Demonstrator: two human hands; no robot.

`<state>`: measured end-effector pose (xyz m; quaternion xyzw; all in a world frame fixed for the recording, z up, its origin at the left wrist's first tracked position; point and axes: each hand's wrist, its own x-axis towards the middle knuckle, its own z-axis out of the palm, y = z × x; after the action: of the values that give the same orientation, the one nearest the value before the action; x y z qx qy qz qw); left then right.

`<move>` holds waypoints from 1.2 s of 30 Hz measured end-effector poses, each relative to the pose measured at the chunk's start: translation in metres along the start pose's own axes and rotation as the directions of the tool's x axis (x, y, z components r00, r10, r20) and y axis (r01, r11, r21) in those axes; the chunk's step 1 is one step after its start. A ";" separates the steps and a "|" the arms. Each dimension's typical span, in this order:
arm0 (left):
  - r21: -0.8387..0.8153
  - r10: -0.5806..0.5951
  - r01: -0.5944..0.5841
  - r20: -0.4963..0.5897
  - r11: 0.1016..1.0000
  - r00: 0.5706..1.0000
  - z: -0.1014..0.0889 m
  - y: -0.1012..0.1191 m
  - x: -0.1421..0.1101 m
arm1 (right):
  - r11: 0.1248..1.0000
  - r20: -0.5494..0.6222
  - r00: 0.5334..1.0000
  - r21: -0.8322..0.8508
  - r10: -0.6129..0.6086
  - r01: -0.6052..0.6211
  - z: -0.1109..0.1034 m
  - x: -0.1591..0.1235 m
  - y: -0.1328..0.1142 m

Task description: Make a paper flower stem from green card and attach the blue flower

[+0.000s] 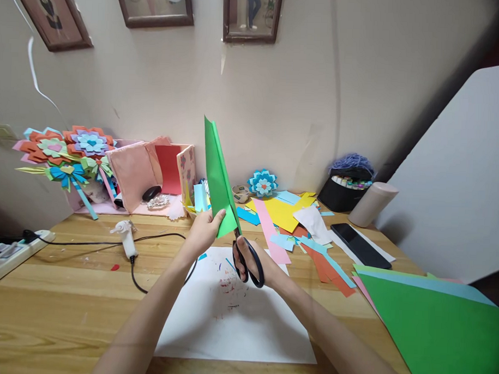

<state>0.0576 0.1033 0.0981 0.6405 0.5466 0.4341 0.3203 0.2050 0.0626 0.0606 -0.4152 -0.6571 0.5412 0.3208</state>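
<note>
A folded sheet of green paper (218, 172) stands upright in my left hand (202, 233), with the thumb pressed on its near face by the lower edge. My right hand (258, 262) is closed around the black handles of a pair of scissors (258, 277). The scissors point up and away, and their blades are at the lower right edge of the green paper, partly hidden by it. Below both hands lies a white sheet (211, 333) with red and dark marks on it.
A glue gun (127, 240) with a black cord stands at left. Paper flowers (54, 147) and a pink box (129, 174) are behind it. Coloured scraps (281, 212), a phone (360, 245), a pen holder (342, 190) and stacked green sheets (441, 324) fill the right.
</note>
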 end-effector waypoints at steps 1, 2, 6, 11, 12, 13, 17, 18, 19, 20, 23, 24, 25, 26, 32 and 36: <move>0.035 -0.001 0.002 -0.038 0.999 0.999 -0.001 -0.001 0.001 | 1.000 0.013 1.000 0.001 -0.006 0.006 0.000 0.000 0.000; 0.062 0.006 -0.002 -0.067 0.998 0.998 -0.001 -0.001 0.001 | 1.000 0.027 1.000 0.007 -0.008 0.008 -0.001 0.000 0.001; 0.070 0.048 -0.046 -0.019 0.996 0.999 0.002 0.000 -0.001 | 0.998 0.047 0.999 0.050 0.027 -0.029 -0.005 0.003 0.006; 0.078 0.045 -0.045 -0.007 0.996 0.999 0.006 0.003 -0.003 | 0.992 0.047 0.998 0.109 0.052 -0.057 -0.007 0.005 0.010; 0.049 0.031 -0.032 0.013 0.998 0.999 0.006 0.004 -0.003 | 0.990 0.039 0.998 0.131 0.054 -0.058 -0.007 0.005 0.009; 0.008 0.008 -0.008 0.038 1.000 0.999 0.004 0.004 -0.002 | 0.985 0.032 0.998 0.160 0.056 -0.060 -0.006 0.005 0.008; -0.103 -0.117 0.133 0.149 0.986 0.982 -0.003 0.000 0.004 | 0.932 0.082 0.992 0.344 0.094 -0.117 -0.006 0.004 -0.001; -0.075 -0.110 0.122 0.149 0.990 0.983 -0.005 -0.002 0.004 | 0.908 0.114 0.986 0.388 0.121 -0.156 -0.007 0.004 -0.003; -0.010 -0.080 0.082 0.128 0.997 0.989 -0.005 -0.004 0.005 | 0.886 0.148 0.977 0.416 0.154 -0.203 -0.008 0.003 -0.006; 0.091 -0.034 0.026 0.089 0.996 0.995 -0.006 -0.006 0.005 | 0.870 0.179 0.966 0.425 0.188 -0.248 -0.010 0.003 -0.008; 0.447 0.093 -0.080 -0.007 0.891 0.996 -0.002 -0.011 0.002 | 0.858 0.223 0.935 0.381 0.275 -0.343 -0.015 0.002 -0.012; 0.525 0.111 -0.087 -0.015 0.847 0.994 0.000 -0.011 0.001 | 0.861 0.229 0.928 0.359 0.295 -0.362 -0.016 0.002 -0.012; 0.569 0.120 -0.091 -0.013 0.817 0.993 0.003 -0.012 -0.001 | 0.862 0.234 0.922 0.340 0.310 -0.376 -0.017 0.002 -0.011; 0.580 0.121 -0.099 0.000 0.808 0.993 0.005 -0.012 -0.002 | 0.863 0.238 0.917 0.326 0.321 -0.387 -0.018 0.003 -0.010; 0.177 0.002 -0.035 0.183 0.984 0.983 0.011 -0.007 -0.001 | 0.926 0.139 0.961 0.264 0.239 -0.268 -0.016 0.004 -0.002; -0.115 -0.062 0.090 0.229 0.989 0.972 0.008 0.003 -0.003 | 0.979 0.036 0.997 0.192 0.068 -0.074 -0.012 0.005 0.004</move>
<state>0.0666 0.1006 0.0971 0.6429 0.5029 0.3796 0.4356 0.2141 0.0725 0.0593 -0.3973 -0.5909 0.6195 0.3304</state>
